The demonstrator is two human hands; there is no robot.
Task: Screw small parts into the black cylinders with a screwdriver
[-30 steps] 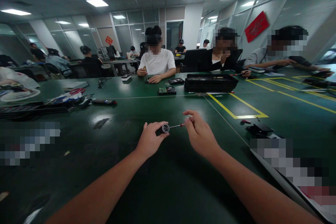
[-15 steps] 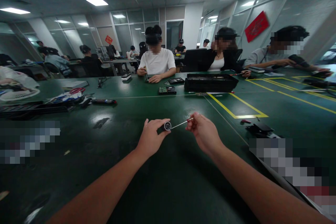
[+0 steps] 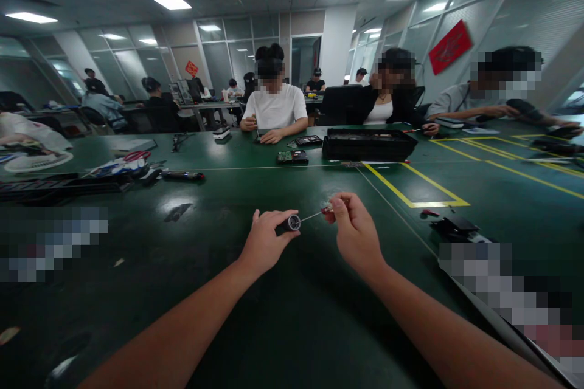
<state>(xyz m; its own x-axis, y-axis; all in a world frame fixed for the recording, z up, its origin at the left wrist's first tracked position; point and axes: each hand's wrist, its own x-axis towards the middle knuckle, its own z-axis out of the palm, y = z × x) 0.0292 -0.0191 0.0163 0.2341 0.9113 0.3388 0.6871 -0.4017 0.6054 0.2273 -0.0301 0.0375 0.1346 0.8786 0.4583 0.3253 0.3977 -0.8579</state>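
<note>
My left hand (image 3: 267,240) grips a small dark cylinder (image 3: 292,223) between thumb and fingers, its round silver-rimmed end turned toward my right side. My right hand (image 3: 353,222) is closed around the red handle of a thin screwdriver (image 3: 310,216). The screwdriver's metal shaft slants down to the left, and its tip reaches the cylinder's open end. Whether the tip touches a screw inside is too small to tell. Both hands are held above the green table (image 3: 292,328).
Across the table, a person in a white shirt (image 3: 276,109) works near a circuit board (image 3: 292,157). A long black casing (image 3: 368,144) stands at back right. Tools and red-handled scissors (image 3: 137,155) lie left, near a dark pen-shaped tool (image 3: 183,175). Black parts (image 3: 456,225) lie right.
The cylinder's end has turned more toward me and the screwdriver tip has moved from its lower rim into the opening. My right hand has rotated around the handle.
</note>
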